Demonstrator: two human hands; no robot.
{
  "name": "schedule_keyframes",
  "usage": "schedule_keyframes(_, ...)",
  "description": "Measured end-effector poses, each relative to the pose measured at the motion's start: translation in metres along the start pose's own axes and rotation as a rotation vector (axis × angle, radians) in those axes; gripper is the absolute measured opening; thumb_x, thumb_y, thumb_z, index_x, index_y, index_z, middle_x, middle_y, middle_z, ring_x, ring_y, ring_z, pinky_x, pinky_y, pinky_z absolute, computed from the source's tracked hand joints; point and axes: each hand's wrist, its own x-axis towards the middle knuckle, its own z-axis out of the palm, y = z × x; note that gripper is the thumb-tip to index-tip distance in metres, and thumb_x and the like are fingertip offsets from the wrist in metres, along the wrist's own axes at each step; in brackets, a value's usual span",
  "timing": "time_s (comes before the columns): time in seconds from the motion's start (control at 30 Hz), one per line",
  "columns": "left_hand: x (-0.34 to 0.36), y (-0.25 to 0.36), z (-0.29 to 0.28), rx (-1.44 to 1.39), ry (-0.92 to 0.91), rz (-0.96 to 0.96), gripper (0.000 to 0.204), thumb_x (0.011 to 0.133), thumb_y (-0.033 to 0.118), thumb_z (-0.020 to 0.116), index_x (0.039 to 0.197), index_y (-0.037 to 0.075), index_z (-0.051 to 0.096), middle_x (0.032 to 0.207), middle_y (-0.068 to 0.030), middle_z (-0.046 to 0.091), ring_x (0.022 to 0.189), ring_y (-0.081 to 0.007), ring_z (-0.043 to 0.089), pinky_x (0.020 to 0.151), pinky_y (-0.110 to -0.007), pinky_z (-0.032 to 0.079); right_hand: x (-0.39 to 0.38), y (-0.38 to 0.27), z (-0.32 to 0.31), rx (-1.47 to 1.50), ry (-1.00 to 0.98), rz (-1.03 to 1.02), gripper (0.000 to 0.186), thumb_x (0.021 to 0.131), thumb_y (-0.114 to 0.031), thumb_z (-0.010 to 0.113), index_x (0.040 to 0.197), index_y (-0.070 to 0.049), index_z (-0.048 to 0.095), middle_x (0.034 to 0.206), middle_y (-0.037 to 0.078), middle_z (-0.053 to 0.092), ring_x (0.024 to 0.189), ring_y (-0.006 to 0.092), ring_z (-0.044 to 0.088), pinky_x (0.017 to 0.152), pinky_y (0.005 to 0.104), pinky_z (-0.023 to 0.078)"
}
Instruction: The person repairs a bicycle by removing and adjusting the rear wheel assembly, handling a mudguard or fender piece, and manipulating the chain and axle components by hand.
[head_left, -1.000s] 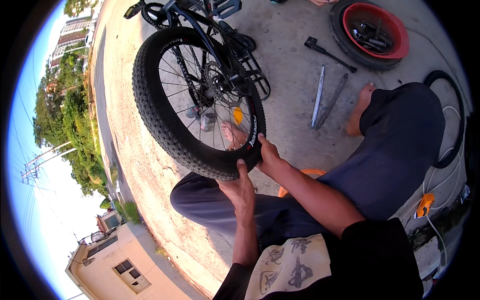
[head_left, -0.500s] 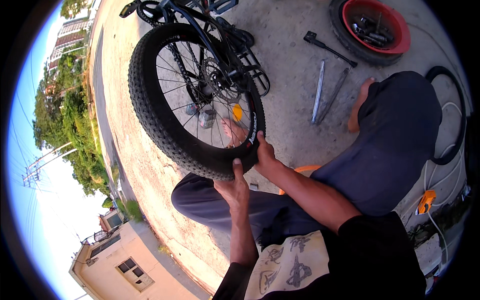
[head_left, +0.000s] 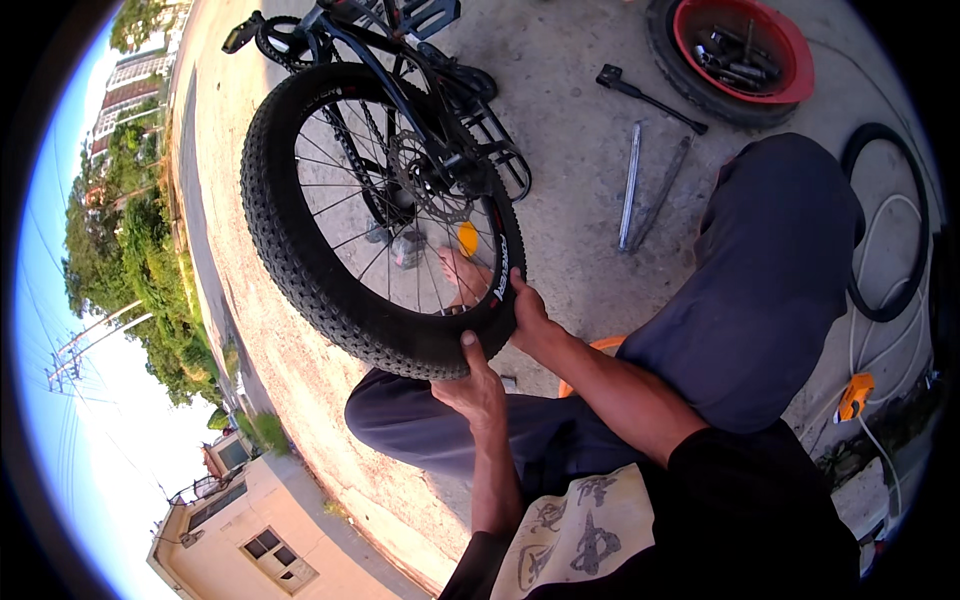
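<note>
A wide knobby bicycle tire (head_left: pixel 290 265) sits on a spoked wheel with a disc rotor (head_left: pixel 425 175), still mounted in the black bicycle frame (head_left: pixel 375 50). My left hand (head_left: pixel 474 388) grips the tire at its near edge, thumb on the sidewall and fingers curled under the tread. Just right of it, my right hand (head_left: pixel 530 312) holds the same tire, its thumb against the sidewall by the rim. The fingers of both hands are partly hidden behind the rubber.
On the concrete to the right lie a black wrench (head_left: pixel 650 100) and two metal bars, one a shiny bar (head_left: pixel 629 190). A red bowl (head_left: pixel 805 75) of metal parts rests on a tire at the back right. A black inner tube (head_left: pixel 852 190), pale cord and orange tool (head_left: pixel 855 396) lie far right.
The whole view has shifted slightly. Both hands stay closed on the tire, and the left thumb sits a little lower in the picture. My right knee has moved inward, covering the foot beside it.
</note>
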Motion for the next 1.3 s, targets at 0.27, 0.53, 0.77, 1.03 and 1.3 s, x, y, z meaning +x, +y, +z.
schedule_keyframes(0.27, -0.004, -0.020, 0.000, -0.084, 0.071, -0.019, 0.044, 0.091, 0.020, 0.072, 0.114, -0.015, 0.060, 0.106, -0.0208, 0.068, 0.093, -0.0245, 0.066, 0.083, -0.032, 0.055, -0.016, -0.018, 0.027, -0.211, 0.154, -0.016, 0.054, 0.103, -0.053, 0.035, 0.111, -0.005, 0.059, 0.095, 0.011, 0.065, 0.087, 0.0249, 0.065, 0.085, 0.0416, 0.054)
schedule_keyframes(0.53, 0.010, -0.001, -0.013, -0.039, 0.059, -0.026, 0.050, 0.089, 0.023, 0.075, 0.117, -0.015, 0.058, 0.107, -0.0225, 0.067, 0.093, -0.0247, 0.066, 0.085, -0.034, 0.055, -0.002, -0.018, 0.020, 0.368, -1.147, 0.202, 0.069, 0.107, -0.045, 0.012, 0.147, 0.008, 0.033, 0.150, 0.015, 0.044, 0.138, 0.0249, 0.043, 0.117, 0.0369, 0.033)
schedule_keyframes(0.77, 0.012, 0.003, -0.010, -0.209, 0.093, -0.099, 0.055, 0.088, 0.021, 0.076, 0.122, -0.017, 0.054, 0.110, -0.0245, 0.066, 0.095, -0.0278, 0.067, 0.088, -0.037, 0.056, -0.022, -0.025, 0.056, -0.268, 0.208, 0.037, 0.066, 0.107, -0.045, 0.020, 0.145, 0.006, 0.038, 0.138, 0.014, 0.056, 0.125, 0.0239, 0.056, 0.108, 0.0368, 0.043)
schedule_keyframes(1.03, 0.020, 0.019, -0.016, -0.315, 0.076, -0.135, 0.061, 0.085, 0.021, 0.079, 0.122, -0.019, 0.052, 0.111, -0.0272, 0.063, 0.094, -0.0308, 0.067, 0.087, -0.039, 0.059, 0.001, -0.042, 0.026, -0.208, 0.088, 0.073, 0.059, 0.107, -0.042, 0.028, 0.141, 0.003, 0.041, 0.126, 0.016, 0.062, 0.111, 0.0265, 0.064, 0.099, 0.0402, 0.051)
schedule_keyframes(1.3, 0.020, 0.020, -0.017, -0.289, 0.124, -0.160, 0.047, 0.084, 0.015, 0.078, 0.114, -0.016, 0.060, 0.105, -0.0219, 0.067, 0.092, -0.0269, 0.067, 0.086, -0.036, 0.055, 0.001, -0.047, 0.040, -0.230, 0.203, 0.083, 0.052, 0.103, -0.043, 0.039, 0.117, 0.004, 0.058, 0.095, 0.017, 0.069, 0.085, 0.0275, 0.069, 0.075, 0.0396, 0.058)
